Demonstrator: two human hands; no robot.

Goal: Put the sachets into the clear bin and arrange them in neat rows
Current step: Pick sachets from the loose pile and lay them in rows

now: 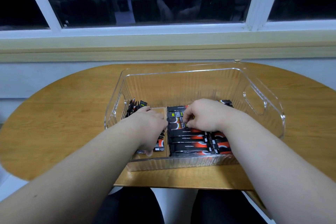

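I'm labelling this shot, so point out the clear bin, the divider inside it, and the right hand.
clear bin (254,102), head view, right wall by the handle cutout.
divider (165,112), head view, its top edge between the hands.
right hand (205,114), head view, back of the hand.

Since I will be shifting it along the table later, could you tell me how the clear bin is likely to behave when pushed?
The clear bin looks like stiff ribbed plastic, so it should probably slide as one piece. Its broad, low shape suggests it will hardly tip. The sachets fill only the near part, so it may be light and skid easily on the smooth wooden table.
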